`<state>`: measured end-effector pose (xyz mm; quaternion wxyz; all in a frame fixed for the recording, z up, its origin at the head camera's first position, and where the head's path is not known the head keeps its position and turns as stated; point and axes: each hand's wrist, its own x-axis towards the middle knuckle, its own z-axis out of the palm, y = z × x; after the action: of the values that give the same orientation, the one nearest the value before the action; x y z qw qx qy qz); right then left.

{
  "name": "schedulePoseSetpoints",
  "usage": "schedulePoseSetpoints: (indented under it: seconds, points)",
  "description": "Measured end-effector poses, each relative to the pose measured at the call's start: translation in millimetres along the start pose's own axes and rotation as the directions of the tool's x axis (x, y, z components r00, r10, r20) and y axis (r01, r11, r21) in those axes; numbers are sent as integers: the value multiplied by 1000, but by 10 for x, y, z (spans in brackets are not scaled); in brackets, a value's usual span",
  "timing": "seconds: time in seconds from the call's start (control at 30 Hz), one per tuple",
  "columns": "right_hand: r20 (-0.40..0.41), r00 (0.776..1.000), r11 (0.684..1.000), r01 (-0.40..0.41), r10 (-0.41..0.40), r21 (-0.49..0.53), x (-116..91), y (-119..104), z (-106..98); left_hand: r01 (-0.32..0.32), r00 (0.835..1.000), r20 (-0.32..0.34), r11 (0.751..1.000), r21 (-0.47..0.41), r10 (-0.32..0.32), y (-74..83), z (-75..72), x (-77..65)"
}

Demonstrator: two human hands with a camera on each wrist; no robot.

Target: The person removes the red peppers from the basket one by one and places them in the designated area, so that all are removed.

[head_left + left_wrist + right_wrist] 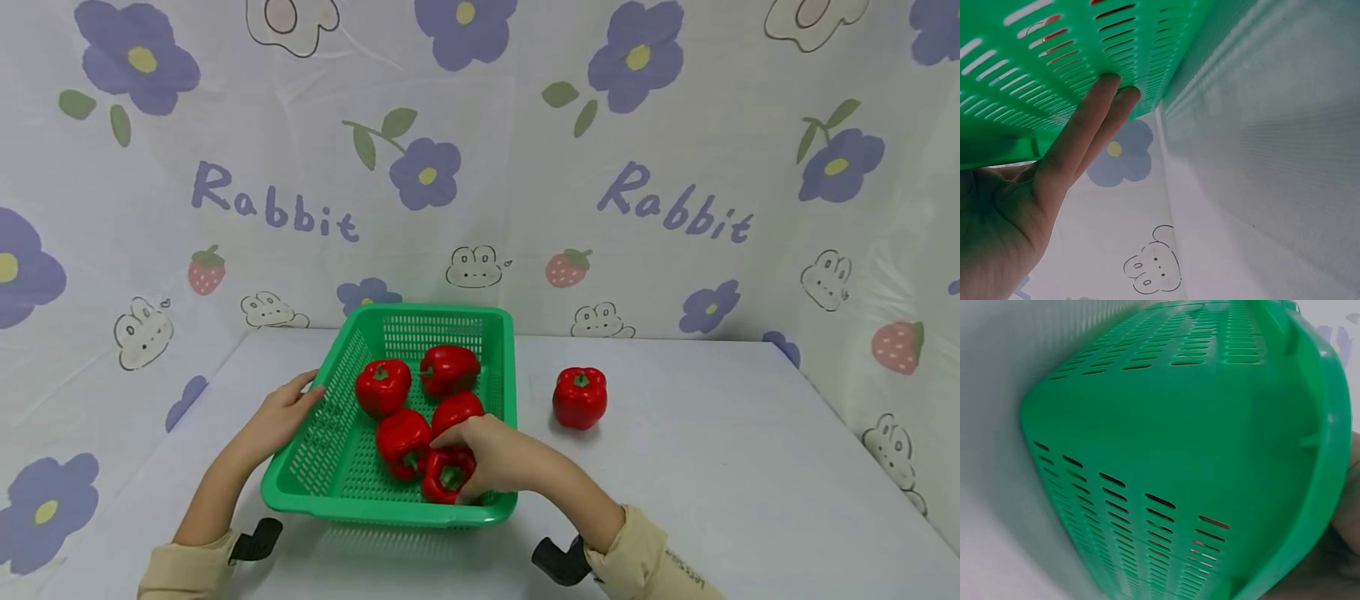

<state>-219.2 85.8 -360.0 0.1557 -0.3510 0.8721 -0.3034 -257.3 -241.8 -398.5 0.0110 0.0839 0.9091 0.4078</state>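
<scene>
A green plastic basket point(375, 506) with slotted walls stands on the white table, several red bell peppers inside. At its left side my left hand point(279, 419) holds the rim; in the left wrist view two straight fingers point(1088, 125) lie against the outer wall. My right hand point(498, 454) reaches over the near right corner and grips a red bell pepper point(432, 483), thumb on the near side and fingers on the far side. Touching around it are another bell pepper point(402, 442) and one partly hidden behind the hand point(456, 408). The right wrist view mostly shows the basket's outer wall point(1147, 419).
One more red bell pepper point(580, 398) stands on the white table point(720, 467), right of the basket. Farther back in the basket lie two bell peppers, one at left point(383, 387) and one at right point(450, 370). A printed curtain point(480, 167) hangs behind the table.
</scene>
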Motion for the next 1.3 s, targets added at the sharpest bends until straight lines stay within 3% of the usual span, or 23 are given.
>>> schedulePoseSetpoints:
  seconds: [0.33,0.83,1.0,1.3]
  points:
    - [-44,999,997,22,-19,75,-3,42,11,-4,1000,7,1000,-1,4,0,-5,5]
    - [-13,999,998,32,-33,-60,-21,-22,46,-3,1000,9,1000,2,3,23,-10,-9]
    - [-37,999,992,17,-22,-124,-26,-24,82,-5,1000,8,1000,5,5,25,-10,-12]
    - [-84,996,997,23,-29,-75,-14,5,105,-7,1000,7,1000,2,7,31,-7,-10]
